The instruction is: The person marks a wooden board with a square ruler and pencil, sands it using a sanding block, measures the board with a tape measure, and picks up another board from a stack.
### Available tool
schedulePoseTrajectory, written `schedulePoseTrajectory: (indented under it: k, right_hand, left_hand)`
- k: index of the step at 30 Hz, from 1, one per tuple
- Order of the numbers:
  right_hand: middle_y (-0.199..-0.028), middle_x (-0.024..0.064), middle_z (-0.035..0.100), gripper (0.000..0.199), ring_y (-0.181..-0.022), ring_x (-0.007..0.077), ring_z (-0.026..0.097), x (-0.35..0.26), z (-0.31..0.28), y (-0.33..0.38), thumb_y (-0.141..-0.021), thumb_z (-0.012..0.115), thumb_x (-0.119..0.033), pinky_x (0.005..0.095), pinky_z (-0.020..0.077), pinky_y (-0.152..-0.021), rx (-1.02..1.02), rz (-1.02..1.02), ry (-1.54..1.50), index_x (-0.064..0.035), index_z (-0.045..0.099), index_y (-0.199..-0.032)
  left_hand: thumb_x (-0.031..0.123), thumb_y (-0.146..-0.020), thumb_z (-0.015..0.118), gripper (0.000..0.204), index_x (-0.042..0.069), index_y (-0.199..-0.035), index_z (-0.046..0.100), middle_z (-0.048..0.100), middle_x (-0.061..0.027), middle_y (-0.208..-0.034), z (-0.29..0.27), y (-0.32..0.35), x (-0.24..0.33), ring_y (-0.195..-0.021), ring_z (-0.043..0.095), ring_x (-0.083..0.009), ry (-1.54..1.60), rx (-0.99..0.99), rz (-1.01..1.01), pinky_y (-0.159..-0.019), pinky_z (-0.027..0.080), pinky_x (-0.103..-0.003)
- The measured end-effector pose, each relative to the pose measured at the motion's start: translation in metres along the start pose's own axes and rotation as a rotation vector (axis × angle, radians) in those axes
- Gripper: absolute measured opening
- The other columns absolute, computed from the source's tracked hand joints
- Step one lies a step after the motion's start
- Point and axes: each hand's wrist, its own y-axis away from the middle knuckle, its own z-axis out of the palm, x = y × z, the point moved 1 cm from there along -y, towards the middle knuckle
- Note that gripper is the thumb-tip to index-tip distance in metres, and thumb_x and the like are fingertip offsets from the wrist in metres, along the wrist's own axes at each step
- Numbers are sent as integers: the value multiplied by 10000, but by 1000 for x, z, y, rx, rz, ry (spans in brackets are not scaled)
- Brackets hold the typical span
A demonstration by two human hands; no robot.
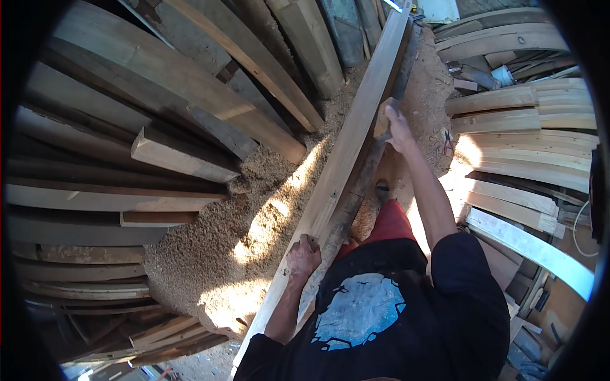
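A long, pale wooden beam (343,152) runs slantwise from the lower left to the top, over a darker rough timber (346,213). My left hand (303,259) is closed on the beam's near part, with a small brown piece (309,240) at its fingertips; what that piece is cannot be made out. Farther up, beside the beam's right edge, my right hand (399,130) grips a small brown wooden block (383,120). Whether the block touches the beam's side is unclear.
Wood shavings (210,254) cover the floor left of the beam. Stacked planks (190,108) fan out on the left, with more boards (527,152) on the right. Red-handled pliers (448,144) lie right of my right arm. My foot (382,188) stands close to the timber.
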Motion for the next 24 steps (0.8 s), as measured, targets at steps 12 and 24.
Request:
schedulePoseTrajectory:
  k: [12,24]
  right_hand:
    - [-1262,175,670,458,-1133,406,688,46,-238,-7,-1005,615,-311,624,578,-905,-176,609,-219,-85,562,-1399]
    - [-1201,172,677,318,-1044,372,721,-27,-359,-158,-1022,582,-171,593,634,-810,270,578,185,-68,532,-1319]
  left_hand:
    - [453,-722,905,547,132,-1072,633,710,-116,-954,12,-43,63,-934,698,-343,-130,202,-359,-887,525,-516]
    - [404,-703,924,536,91,-1021,628,687,-144,-958,12,-44,72,-946,673,-366,-133,202,-443,-857,519,-506]
